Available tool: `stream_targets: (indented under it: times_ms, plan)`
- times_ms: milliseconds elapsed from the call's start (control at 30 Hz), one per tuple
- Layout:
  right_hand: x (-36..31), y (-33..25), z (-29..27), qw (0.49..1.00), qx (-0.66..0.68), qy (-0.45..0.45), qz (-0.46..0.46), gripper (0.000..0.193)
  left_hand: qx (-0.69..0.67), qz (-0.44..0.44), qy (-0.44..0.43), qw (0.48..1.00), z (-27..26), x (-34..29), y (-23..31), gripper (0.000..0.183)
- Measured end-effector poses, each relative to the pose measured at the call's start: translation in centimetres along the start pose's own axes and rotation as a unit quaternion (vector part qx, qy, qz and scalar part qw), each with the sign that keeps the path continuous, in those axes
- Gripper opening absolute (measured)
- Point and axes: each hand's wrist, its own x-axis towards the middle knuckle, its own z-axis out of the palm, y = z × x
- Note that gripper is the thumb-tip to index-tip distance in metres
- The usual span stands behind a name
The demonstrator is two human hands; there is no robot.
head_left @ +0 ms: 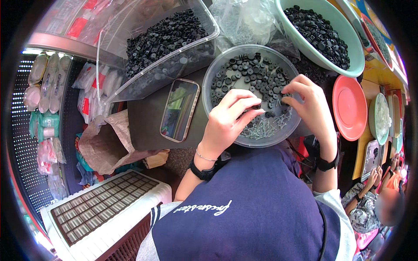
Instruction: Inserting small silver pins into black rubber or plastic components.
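Over the round tub (265,142), my left hand (226,120) pinches what looks like a black cap (257,106); whether my right hand (311,99) grips anything, I can't tell. Loose caps (248,71) cover the tub's far side, screws (261,128) its near side; a slack pinch could drop mine among them

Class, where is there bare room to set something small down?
Bare tabletop shows between the phone, clear box and brown bag. The red plate looks bare too. Crowded: the bowl, with black parts, screws, the left hand and right hand; also the heaped green basin.
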Motion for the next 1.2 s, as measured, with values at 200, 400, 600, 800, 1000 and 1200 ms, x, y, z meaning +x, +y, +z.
stream_targets:
  times_ms: [200,400,600,800,1000,1200]
  plan:
    - [-1.3,0.0,1.3,0.994,-0.11,0.006,0.009,0.018,-0.023,-0.039,-0.021,0.999,0.4,-0.1,-0.4,0.023]
    - [-1.0,-0.1,2.6,0.985,-0.173,0.011,-0.022,0.017,-0.016,-0.04,-0.024,0.999,0.7,-0.2,-0.7,0.022]
    - [-0.4,0.5,3.7,0.976,-0.211,0.036,-0.037,0.011,0.003,-0.024,-0.015,1.0,0.6,-0.1,-0.6,0.023]
    - [-0.1,-0.2,3.4,0.988,-0.11,0.102,-0.033,0.01,-0.014,-0.058,-0.003,0.998,0.5,-0.4,-0.5,0.02]
    - [-0.6,-2.5,3.1,0.984,0.15,0.089,0.029,0.014,-0.001,-0.039,0.008,0.999,0.4,-0.2,-0.7,0.02]
    - [-1.0,-3.0,4.9,0.938,0.335,0.091,-0.003,0.014,-0.048,-0.069,0.004,0.996,0.5,-0.5,-0.5,0.03]
